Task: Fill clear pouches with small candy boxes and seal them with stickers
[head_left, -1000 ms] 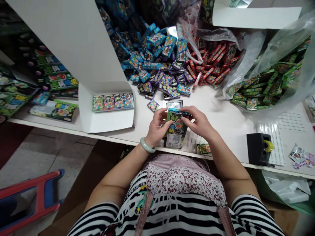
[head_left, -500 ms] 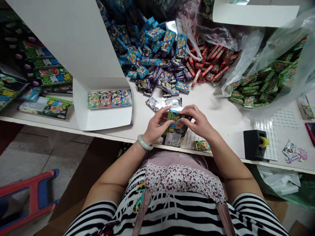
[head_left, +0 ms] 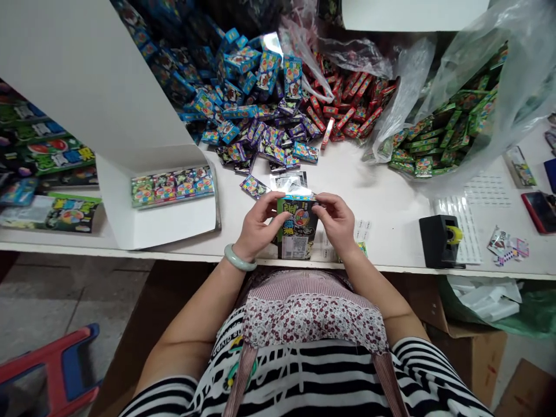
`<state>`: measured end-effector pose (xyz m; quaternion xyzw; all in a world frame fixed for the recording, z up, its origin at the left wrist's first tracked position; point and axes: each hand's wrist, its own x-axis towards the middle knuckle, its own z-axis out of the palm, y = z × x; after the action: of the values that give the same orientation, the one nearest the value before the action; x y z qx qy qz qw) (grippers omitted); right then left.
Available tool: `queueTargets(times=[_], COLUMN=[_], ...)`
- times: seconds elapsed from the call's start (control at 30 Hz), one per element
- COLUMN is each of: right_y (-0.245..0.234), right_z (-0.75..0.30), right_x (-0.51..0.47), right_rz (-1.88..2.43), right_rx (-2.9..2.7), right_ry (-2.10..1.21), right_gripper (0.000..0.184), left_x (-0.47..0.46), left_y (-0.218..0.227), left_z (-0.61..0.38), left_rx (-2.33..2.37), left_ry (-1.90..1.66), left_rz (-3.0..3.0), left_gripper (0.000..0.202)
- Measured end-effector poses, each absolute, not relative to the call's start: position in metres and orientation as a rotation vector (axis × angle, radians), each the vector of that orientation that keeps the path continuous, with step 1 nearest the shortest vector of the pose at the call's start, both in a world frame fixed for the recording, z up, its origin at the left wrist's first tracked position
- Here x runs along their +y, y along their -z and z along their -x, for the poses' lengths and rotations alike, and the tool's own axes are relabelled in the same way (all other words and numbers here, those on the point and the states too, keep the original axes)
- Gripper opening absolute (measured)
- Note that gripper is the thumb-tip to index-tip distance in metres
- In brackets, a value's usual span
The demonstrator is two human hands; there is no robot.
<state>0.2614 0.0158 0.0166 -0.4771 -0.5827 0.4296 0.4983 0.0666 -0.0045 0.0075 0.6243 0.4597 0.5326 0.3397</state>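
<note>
My left hand [head_left: 256, 229] and my right hand [head_left: 337, 221] both grip a dark green printed carton [head_left: 296, 231], standing near the front edge of the white table [head_left: 391, 214]. The fingers of both hands pinch its top end. A green bangle [head_left: 238, 260] sits on my left wrist. Just beyond the carton lie a silver foil packet [head_left: 292, 182] and a small purple packet [head_left: 254, 186].
An open white box [head_left: 152, 214] holding a row of small packets stands at left. Heaps of blue [head_left: 243, 75], red [head_left: 351, 104] and green [head_left: 447, 127] small boxes fill the back, partly in plastic bags. A black tape dispenser [head_left: 441, 240] sits at right.
The view has shifted right and down, so everything sits further left in the picture. Both hands stay on the carton, fingers working at its top end.
</note>
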Motion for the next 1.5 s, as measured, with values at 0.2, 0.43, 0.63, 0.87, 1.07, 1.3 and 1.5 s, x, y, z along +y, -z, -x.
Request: queueTargets(times=[0.2,0.43,0.63,0.87,1.07,1.3,1.5], right_y=[-0.038,-0.052,-0.063,-0.076,-0.07,-0.065,-0.077], right_z=[-0.27,-0.276,-0.27,-0.272,-0.286,-0.281,-0.28], right_x=[0.032,0.034,0.039,0.042,0.032,0.025,0.028], right_rz=[1.047,0.955,1.07,1.065,0.876,0.964,0.98], right_rx=[-1.556,-1.766,-1.766,-1.799,-1.967,-1.767,-1.9], right_ry=[-1.077,-0.99,-1.06,-1.23,-0.981,-1.057,-1.001], right_gripper=[0.017,0.015,0.017,0.019,0.011,0.009,0.011], left_x=[0.011,0.01,0.016,0.022,0.014,0.01,0.007], left_y=[-0.03,-0.035,-0.044,-0.059,-0.057,-0.048,-0.045], left_z=[-0.075,-0.072,-0.073,-0.07,-0.051,-0.051,-0.054], left_rx=[1.227,1.146,1.228,1.117,0.981,0.943,0.988], left_ry=[-1.548,-1.523,-1.398,-1.31,-1.246,-1.324,-1.359], left_rz=[-1.567,-1.617,-1.493,-1.547,-1.846,-1.886,-1.856], left_gripper=[0.014,0.017,0.014,0.017,0.011,0.011,0.013])
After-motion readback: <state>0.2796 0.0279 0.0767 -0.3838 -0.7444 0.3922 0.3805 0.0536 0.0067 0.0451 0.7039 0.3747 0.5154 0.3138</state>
